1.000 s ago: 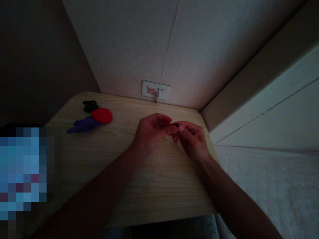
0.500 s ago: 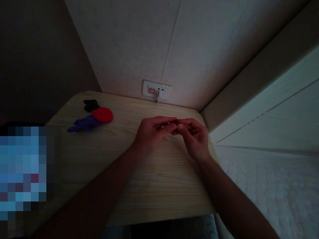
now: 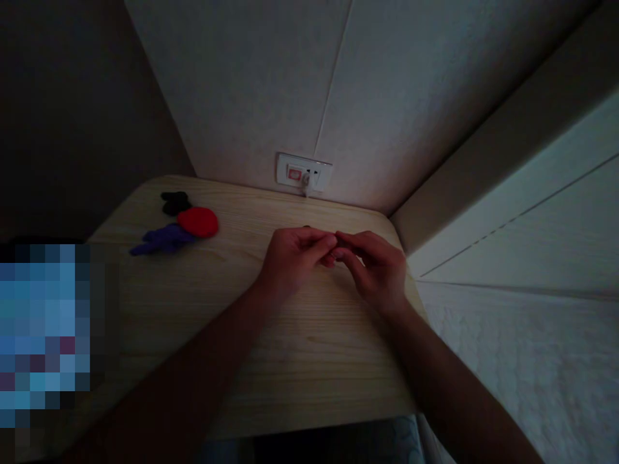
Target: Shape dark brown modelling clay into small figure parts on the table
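My left hand [image 3: 294,261] hovers over the middle of the wooden table, its thumb and fingers pinched together. My right hand [image 3: 377,267] meets it fingertip to fingertip, with thumb and forefinger closed in a curve. Whatever lies between the fingertips is too small and dark to name. A dark bit [image 3: 307,227] peeks out behind the left hand's knuckles. Off to the left lie soft-looking lumps like modelling clay: a flat red piece [image 3: 199,222], an uneven purple piece [image 3: 162,240] touching it, and a black piece [image 3: 176,203] behind them.
The pale wooden table [image 3: 271,367] has rounded far corners and stands against a wall. A white wall socket [image 3: 304,173] with a clear plug sits just above its back edge. On the right are a pale panel [image 3: 522,212] and a quilted white surface [image 3: 512,367].
My right fingers have shifted, the forefinger now bending over the left fingertips. The dark piece seen between the fingertips is hidden there now, and a dark bit shows behind the left hand.
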`<action>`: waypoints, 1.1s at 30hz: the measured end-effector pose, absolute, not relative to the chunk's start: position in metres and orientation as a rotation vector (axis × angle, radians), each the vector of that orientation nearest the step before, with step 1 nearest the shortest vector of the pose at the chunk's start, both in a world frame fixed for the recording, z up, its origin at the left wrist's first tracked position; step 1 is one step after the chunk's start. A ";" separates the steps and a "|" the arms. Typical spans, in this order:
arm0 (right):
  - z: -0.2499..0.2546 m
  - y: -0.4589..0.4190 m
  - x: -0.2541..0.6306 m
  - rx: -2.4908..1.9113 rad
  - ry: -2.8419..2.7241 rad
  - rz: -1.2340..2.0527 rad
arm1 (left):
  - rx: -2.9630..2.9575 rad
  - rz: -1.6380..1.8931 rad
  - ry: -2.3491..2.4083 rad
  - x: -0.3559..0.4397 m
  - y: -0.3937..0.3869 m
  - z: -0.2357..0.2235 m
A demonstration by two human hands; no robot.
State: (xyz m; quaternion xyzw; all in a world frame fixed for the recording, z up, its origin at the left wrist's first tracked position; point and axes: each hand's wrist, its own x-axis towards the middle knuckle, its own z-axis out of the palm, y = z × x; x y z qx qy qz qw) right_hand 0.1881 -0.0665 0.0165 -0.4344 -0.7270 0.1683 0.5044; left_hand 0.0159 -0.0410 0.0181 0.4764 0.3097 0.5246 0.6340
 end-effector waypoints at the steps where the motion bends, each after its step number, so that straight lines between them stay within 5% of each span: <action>1: 0.018 -0.068 0.188 -1.070 -1.762 0.388 | 1.065 1.177 0.694 0.016 -0.042 0.018; 13: 0.019 -0.064 0.175 -0.930 -1.302 0.993 | 1.232 1.248 0.718 0.019 -0.041 0.014; 33: 0.018 -0.064 0.175 -1.001 -1.358 0.873 | 1.210 1.291 0.753 0.015 -0.040 0.018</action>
